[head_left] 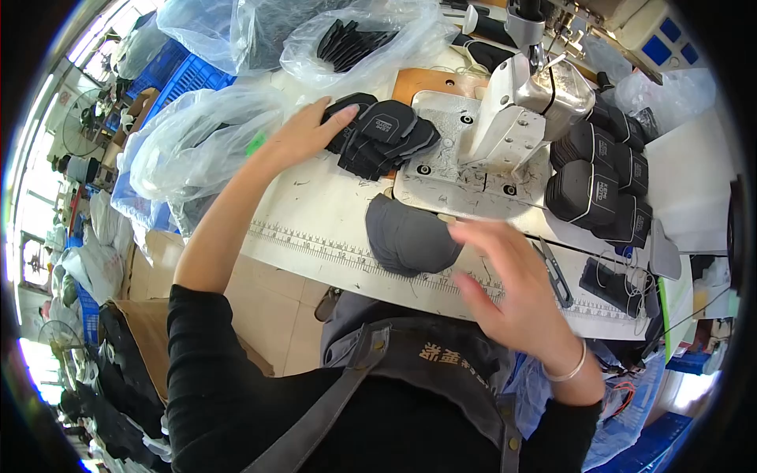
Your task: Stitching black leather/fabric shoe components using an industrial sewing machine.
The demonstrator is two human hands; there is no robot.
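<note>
My left hand (pixel 311 134) lies at the left end of a loose pile of black padded pieces (pixel 384 130) with pale printing, its visible fingers stretched out and touching the pile. In front of the sewing machine (pixel 512 118), a fanned stack of dark grey rounded pieces (pixel 410 236) lies on the white table. My right hand (pixel 512 292) is just right of that grey stack, thumb and fingers apart with nothing between them. It looks slightly blurred. Whether its fingertips touch the stack's edge I cannot tell.
Neat stacks of black printed pieces (pixel 583 193) stand right of the machine. Thread snips (pixel 554 272) and a dark block with tangled thread (pixel 611 285) lie near the table's right front. Clear plastic bags (pixel 209 142) crowd the left and back. A ruler strip (pixel 315 254) follows the front edge.
</note>
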